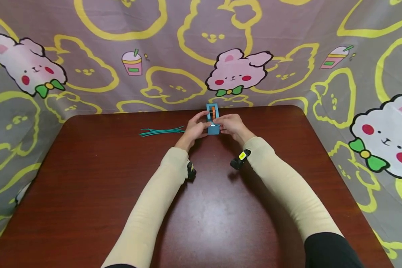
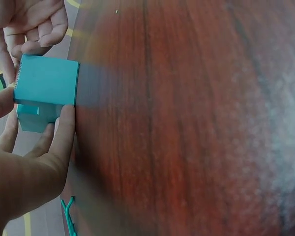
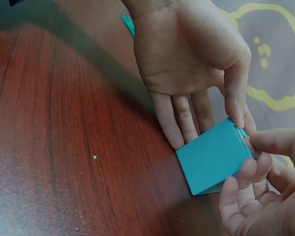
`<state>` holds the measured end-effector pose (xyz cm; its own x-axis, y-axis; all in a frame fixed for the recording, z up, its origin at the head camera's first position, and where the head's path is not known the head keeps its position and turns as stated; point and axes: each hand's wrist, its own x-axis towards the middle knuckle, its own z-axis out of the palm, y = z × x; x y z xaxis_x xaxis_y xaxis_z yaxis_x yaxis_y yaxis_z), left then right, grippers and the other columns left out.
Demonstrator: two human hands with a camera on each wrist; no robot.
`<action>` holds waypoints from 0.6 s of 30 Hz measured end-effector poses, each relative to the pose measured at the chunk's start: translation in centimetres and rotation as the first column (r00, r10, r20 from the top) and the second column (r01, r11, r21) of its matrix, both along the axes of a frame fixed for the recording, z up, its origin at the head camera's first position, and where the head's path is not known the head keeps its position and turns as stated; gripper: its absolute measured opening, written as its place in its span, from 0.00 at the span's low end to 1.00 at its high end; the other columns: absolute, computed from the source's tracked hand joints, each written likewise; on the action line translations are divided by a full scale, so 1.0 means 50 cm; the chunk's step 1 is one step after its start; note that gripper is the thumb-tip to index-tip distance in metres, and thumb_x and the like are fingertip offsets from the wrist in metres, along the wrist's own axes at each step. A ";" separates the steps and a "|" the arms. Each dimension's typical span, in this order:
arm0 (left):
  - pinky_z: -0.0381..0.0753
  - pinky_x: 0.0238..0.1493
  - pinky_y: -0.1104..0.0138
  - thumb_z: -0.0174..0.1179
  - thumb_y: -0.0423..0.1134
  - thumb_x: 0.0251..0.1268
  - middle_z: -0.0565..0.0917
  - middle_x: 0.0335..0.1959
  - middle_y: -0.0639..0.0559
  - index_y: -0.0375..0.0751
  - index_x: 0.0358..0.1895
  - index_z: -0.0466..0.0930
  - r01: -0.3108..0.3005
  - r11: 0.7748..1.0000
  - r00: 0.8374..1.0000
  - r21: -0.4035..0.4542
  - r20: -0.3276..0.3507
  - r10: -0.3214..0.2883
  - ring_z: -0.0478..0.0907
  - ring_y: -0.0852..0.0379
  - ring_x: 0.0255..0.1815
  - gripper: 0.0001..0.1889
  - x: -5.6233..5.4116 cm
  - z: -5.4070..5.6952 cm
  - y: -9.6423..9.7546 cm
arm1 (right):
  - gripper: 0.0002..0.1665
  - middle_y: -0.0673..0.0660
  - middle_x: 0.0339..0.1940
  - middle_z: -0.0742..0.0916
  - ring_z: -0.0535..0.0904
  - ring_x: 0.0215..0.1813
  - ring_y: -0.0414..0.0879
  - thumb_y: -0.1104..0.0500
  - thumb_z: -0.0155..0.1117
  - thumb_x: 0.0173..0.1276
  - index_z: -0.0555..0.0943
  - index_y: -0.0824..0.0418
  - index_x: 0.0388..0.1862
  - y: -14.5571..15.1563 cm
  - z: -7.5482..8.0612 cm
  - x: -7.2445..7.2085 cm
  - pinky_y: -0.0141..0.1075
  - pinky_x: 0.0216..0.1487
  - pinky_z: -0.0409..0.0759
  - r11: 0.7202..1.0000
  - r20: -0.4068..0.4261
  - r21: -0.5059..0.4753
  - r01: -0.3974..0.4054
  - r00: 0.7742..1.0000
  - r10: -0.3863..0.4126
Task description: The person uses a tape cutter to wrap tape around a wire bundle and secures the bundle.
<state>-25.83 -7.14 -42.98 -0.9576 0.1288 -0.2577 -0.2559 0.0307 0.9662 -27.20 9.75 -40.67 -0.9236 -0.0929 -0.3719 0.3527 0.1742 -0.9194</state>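
- A cartoon-print cloth (image 1: pixel 174 56) spans the top and sides of the head view, behind the work.
- The dark wooden table (image 1: pixel 97 186) fills the lower and middle frame.
- At upper centre, the left grip (image 1: pixel 195 129) holds a tape dispenser, fingers along one side and thumb at the top edge.
- Opposite, just right of centre, the right grip (image 1: pixel 233 124) has thumb and bent fingers close together at that edge; whether they pinch tape cannot be told.
- The blue tape dispenser (image 1: pixel 213 130) is at the table's far edge, upper centre; whether it rests or is lifted is unclear.
- Green cords (image 1: pixel 162 131) lie loosely bunched to its left, seemingly untouched by the work.
- The orange roll (image 1: pixel 213 112) sits inside the dispenser, so loading looks done.
- At the toothed edge (image 3: pixel 242 139), work appears unfinished: no torn-off strip shows.
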 end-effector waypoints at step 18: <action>0.78 0.58 0.52 0.59 0.36 0.74 0.79 0.57 0.47 0.60 0.71 0.72 -0.010 1.000 1.000 0.001 0.012 0.010 0.77 0.50 0.59 0.26 0.000 -0.001 0.001 | 0.15 0.52 0.23 0.79 0.74 0.27 0.43 0.56 0.71 0.69 0.86 0.68 0.45 0.002 0.018 -0.005 0.37 0.38 0.78 1.000 0.017 0.005 0.003 1.000 -0.003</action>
